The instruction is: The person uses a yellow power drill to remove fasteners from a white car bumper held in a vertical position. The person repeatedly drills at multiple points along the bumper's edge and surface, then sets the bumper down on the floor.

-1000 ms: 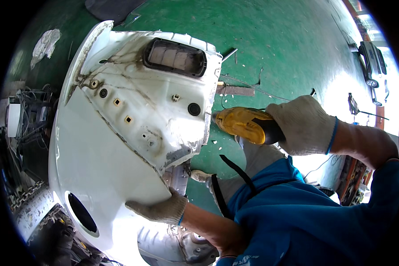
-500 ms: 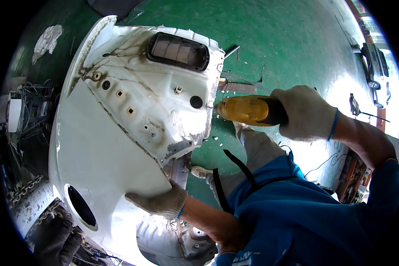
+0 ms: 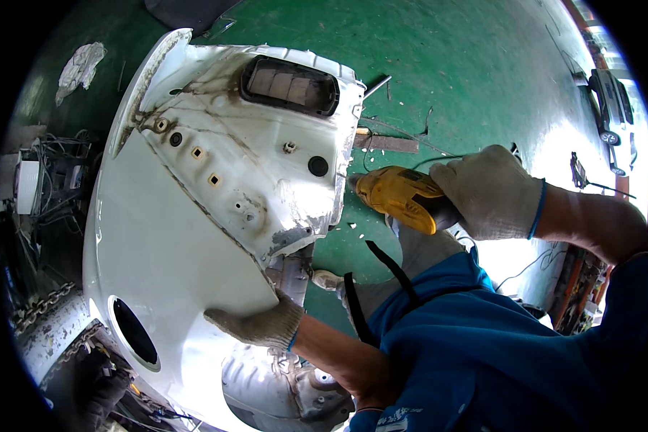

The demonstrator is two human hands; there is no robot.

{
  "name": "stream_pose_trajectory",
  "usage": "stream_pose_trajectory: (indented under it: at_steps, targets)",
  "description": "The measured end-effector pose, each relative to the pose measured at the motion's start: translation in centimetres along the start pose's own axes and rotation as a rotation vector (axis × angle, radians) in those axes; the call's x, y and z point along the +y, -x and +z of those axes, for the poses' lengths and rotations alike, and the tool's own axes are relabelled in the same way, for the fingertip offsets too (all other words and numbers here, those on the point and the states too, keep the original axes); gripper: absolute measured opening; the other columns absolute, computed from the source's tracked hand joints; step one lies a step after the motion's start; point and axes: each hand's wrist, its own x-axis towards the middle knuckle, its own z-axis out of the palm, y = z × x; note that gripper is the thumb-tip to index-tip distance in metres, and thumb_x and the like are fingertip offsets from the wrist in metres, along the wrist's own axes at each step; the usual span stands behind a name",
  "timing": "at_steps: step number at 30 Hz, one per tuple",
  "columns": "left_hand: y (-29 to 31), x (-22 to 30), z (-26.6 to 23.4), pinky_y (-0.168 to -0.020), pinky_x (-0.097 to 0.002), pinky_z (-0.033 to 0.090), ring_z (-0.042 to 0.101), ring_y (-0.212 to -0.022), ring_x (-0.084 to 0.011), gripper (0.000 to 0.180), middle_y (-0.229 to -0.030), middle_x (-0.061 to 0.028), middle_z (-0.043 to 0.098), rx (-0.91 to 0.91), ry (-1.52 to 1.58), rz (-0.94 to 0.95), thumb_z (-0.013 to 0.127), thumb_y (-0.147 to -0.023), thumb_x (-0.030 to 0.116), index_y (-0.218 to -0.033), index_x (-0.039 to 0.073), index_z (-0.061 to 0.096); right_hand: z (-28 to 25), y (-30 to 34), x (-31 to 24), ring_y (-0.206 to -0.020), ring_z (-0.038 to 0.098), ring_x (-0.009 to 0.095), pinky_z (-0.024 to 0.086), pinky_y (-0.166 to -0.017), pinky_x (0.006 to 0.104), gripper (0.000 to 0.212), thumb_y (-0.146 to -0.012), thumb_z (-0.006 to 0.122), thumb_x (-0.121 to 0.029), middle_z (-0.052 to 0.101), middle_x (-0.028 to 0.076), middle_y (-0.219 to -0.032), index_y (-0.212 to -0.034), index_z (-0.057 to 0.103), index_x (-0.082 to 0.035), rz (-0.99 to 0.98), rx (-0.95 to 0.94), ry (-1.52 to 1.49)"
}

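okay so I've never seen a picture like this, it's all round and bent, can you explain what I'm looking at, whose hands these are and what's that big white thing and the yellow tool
The picture comes from a wide fisheye camera worn on a person's head, looking down, so straight edges bend near the rim. The two gloved hands belong to that person. The right hand grips a yellow power drill whose nose meets the edge of a large white car body panel. The left hand presses flat against the lower part of that panel, steadying it. The panel has a vent-like opening near its top, a few small holes and an oval hole lower down. Everything rests on a green painted floor, strewn with small scraps. The blue cloth below is the person's own clothing.
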Motion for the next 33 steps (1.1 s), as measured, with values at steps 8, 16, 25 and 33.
stream_pose_trajectory:
  at_steps: [8,16,25,33]
  targets:
    - [1.3,1.3,0.9,-0.082,-0.0412,0.062,0.059,-0.12,-0.0277,0.07,-0.144,-0.0177,0.048,0.052,0.033,-0.023,0.065,-0.088,0.015,-0.15,-0.003,0.037,0.5,-0.7,0.0,-0.059,0.07,0.017,0.058,-0.048,0.0308,0.039,-0.082,0.08,-0.031,0.068,0.005,-0.066,-0.103,0.064,-0.002,-0.173,0.121,0.262]
    - [-0.2,0.2,-0.5,-0.079,-0.0394,0.063,0.061,-0.116,-0.0282,0.071,-0.145,-0.0176,0.047,-0.114,0.003,0.002,0.065,-0.089,0.013,-0.151,-0.003,0.035,-1.0,-0.1,-0.8,-0.081,0.073,0.03,0.061,-0.074,0.0398,0.036,-0.079,0.076,-0.02,0.072,0.015,-0.086,-0.11,0.064,-0.004,0.193,-0.149,-0.225]
    - [-0.6,-0.3,-0.9,-0.078,-0.0399,0.063,0.059,-0.118,-0.0288,0.071,-0.144,-0.0182,0.049,-0.081,-0.041,0.068,0.066,-0.088,0.013,-0.15,-0.003,0.035,1.1,-0.1,1.1,-0.083,0.073,0.033,0.06,-0.08,0.0417,0.04,-0.073,0.073,-0.015,0.072,0.019,-0.089,-0.111,0.067,-0.002,0.235,0.052,-0.605]
    - [-1.1,-0.4,-1.7,-0.079,-0.0446,0.063,0.058,-0.119,-0.0292,0.079,-0.147,-0.0173,0.045,-0.096,0.046,0.001,0.07,-0.084,0.013,-0.152,-0.001,0.034,2.0,-0.6,2.3,-0.082,0.071,0.038,0.058,-0.08,0.0408,0.039,-0.069,0.069,-0.01,0.072,0.02,-0.087,-0.106,0.067,0.001,0.244,0.06,-0.66]
